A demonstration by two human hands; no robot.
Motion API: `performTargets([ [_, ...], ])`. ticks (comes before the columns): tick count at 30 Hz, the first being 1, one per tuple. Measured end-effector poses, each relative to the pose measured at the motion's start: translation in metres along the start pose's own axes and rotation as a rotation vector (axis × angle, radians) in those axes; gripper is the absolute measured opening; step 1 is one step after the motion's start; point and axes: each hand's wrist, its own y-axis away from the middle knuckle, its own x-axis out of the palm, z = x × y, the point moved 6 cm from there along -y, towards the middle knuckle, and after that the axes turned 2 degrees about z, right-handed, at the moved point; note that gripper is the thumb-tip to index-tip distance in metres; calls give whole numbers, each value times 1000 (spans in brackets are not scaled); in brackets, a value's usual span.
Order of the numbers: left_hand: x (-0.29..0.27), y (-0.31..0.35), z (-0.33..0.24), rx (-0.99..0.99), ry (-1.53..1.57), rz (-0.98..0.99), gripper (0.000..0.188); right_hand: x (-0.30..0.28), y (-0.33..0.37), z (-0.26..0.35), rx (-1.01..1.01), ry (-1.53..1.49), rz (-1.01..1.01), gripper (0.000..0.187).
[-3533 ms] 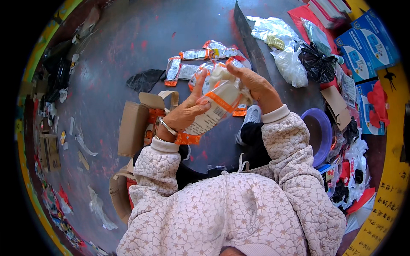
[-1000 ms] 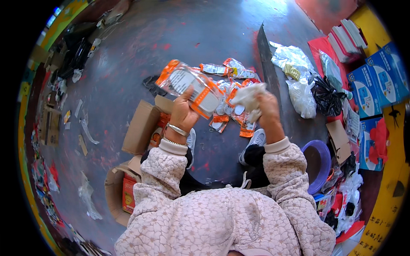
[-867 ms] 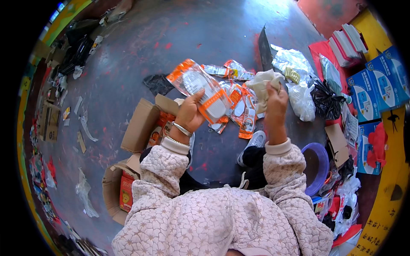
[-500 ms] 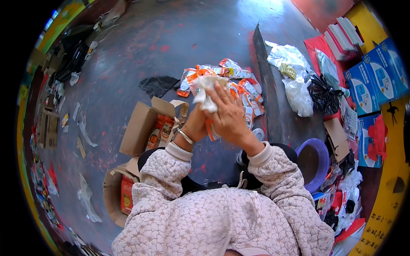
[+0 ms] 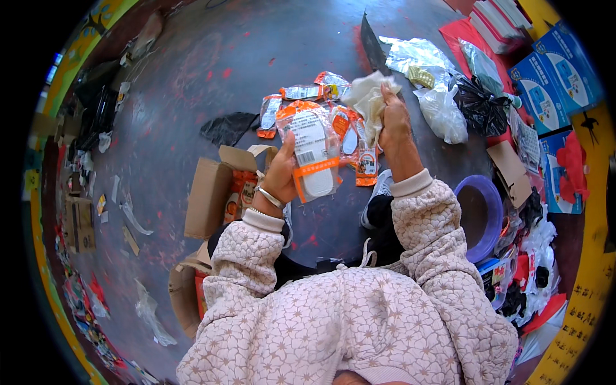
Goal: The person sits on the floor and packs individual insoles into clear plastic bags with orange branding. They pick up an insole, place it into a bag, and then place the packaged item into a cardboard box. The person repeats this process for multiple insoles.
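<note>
My left hand (image 5: 280, 173) grips the lower left edge of a clear and orange plastic packet (image 5: 312, 142), which holds flat white insole-shaped pads. The packet is tilted upright, a printed face toward me. A crumpled off-white cloth (image 5: 366, 99) is pinched in my right hand (image 5: 394, 131), apart from the packet and to its right. Behind and below both hands lie several similar orange-and-white packets (image 5: 270, 114) on the floor. The held packet and the cloth partly cover this pile.
Open cardboard boxes (image 5: 208, 197) with orange packets inside stand at my left, beside a black plastic sheet (image 5: 224, 130). On the right are a purple basin (image 5: 495, 218), clear plastic bags (image 5: 443, 115), a black bag (image 5: 481, 106) and blue boxes (image 5: 545, 115).
My hands, which were together around the cloth, have parted. The right hand has moved right with the cloth; the left now holds the packet up in plain sight.
</note>
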Motion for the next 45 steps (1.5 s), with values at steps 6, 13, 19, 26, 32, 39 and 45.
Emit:
performTargets([
  [6,-18,-3,1,44,-87,-178,58,76,67,-32,-745,1377,592,45],
  [13,-12,3,-23,274,204,36,60,88,117,-54,-1007,1478,678,47],
  [19,-9,11,-47,309,128,-162,73,85,148,-52,-1041,1437,974,46],
  [26,-14,14,-56,343,205,-205,67,9,90,-12,-70,856,545,13],
  [32,-8,4,-36,197,133,-85,63,-19,35,6,39,90,-17,34],
  [39,-16,0,-6,8,-149,-180,48,21,46,-15,12,498,235,29],
  [45,-11,2,7,-40,-180,-228,40,22,43,-29,90,319,223,22],
])
